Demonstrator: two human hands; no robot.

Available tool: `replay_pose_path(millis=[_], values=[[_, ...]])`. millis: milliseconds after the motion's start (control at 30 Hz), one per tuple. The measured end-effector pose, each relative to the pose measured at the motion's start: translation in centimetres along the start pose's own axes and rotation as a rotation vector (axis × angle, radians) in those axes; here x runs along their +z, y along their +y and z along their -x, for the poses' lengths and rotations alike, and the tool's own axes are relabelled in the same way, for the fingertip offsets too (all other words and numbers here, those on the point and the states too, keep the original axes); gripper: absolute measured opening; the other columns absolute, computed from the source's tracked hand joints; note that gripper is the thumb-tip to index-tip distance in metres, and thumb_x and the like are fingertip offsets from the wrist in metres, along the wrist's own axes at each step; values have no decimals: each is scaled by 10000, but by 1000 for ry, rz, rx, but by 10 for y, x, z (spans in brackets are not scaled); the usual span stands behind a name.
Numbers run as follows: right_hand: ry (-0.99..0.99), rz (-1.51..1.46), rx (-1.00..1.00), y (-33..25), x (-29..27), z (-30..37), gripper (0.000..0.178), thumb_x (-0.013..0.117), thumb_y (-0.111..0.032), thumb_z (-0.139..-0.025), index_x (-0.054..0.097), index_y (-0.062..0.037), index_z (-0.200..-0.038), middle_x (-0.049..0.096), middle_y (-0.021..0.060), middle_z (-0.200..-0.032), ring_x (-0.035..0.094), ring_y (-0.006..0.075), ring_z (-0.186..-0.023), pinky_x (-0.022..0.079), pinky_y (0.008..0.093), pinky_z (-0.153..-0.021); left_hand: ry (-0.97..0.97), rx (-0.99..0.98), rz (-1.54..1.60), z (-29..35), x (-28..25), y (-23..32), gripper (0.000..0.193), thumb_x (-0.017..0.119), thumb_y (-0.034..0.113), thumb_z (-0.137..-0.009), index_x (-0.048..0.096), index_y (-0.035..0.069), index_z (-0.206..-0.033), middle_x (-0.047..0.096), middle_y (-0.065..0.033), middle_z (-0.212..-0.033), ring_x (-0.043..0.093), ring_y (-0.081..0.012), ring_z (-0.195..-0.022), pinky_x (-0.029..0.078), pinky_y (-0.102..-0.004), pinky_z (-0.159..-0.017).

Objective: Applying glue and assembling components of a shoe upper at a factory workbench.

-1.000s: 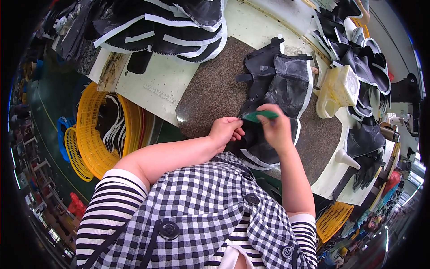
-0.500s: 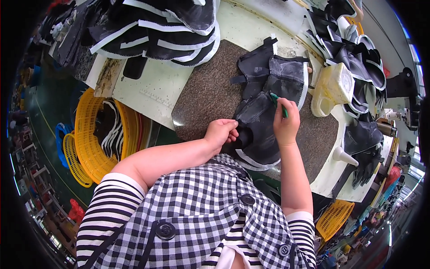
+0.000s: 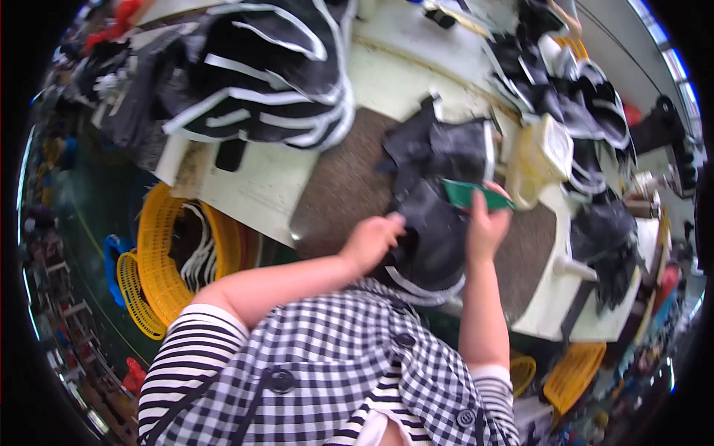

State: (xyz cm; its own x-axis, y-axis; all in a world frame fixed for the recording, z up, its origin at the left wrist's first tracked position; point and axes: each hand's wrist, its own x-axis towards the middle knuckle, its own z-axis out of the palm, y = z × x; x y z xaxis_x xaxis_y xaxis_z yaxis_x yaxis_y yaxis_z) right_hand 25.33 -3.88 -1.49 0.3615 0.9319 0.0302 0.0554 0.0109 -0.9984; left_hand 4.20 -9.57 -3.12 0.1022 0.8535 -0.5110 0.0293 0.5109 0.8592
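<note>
In front of me a black boot upper (image 3: 435, 249) with a white edge strip at its near end lies on a mottled brown board (image 3: 327, 175). My left hand (image 3: 372, 241) is closed at its left edge, finger and thumb pinching the black material. My right hand (image 3: 487, 227) holds a flat green scraper (image 3: 459, 194), thumb against it, over the right part of the upper. The scraper's broad face is turned up; blur hides whether it touches the material. Beyond lies the upper's far section (image 3: 461, 149), with whitish smears.
Black pieces with white edging (image 3: 275, 82) are stacked at the far left, near a dark flat rectangular object (image 3: 230, 154). A yellow-stained white plastic container (image 3: 539, 160) and a white cone-shaped piece (image 3: 575, 268) stand right. Yellow baskets (image 3: 160, 260) are at lower left.
The scraper has turned so its broad green face shows, and my right hand has shifted slightly right and nearer. My left hand stays at the upper's edge. The whole view has shifted and blurred.
</note>
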Motion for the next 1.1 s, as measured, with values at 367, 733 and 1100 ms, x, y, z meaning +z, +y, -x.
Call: replay_pose_path(millis=[367, 733, 1100], values=[[430, -374, -50, -31, -57, -27, 306, 603, -124, -946, 505, -42, -1223, 608, 107, -1064, 645, 179, -868, 575, 288, -684, -159, 735, -558, -41, 13, 174, 176, 526, 74, -810, 497, -9, -963, 601, -258, -918, 579, -447, -928, 463, -507, -801], [431, -383, 46, -4, -72, 9, 311, 581, -127, -957, 480, -43, -1239, 598, 100, -1071, 643, 161, -865, 586, 260, -643, 742, 1347, -597, -47, -163, 469, 470, 522, 99, -845, 441, -29, -1290, 547, -324, -1218, 526, -445, -1159, 420, -449, -978], [674, -138, -1, -15, -111, 6, 261, 631, -113, -922, 564, -56, -1168, 612, 62, -1011, 613, 139, -823, 536, 262, -666, 431, 469, -88, -136, -340, 296, 216, 600, -1, -857, 599, -40, -1070, 636, -117, -975, 619, -196, -846, 523, -335, -818]])
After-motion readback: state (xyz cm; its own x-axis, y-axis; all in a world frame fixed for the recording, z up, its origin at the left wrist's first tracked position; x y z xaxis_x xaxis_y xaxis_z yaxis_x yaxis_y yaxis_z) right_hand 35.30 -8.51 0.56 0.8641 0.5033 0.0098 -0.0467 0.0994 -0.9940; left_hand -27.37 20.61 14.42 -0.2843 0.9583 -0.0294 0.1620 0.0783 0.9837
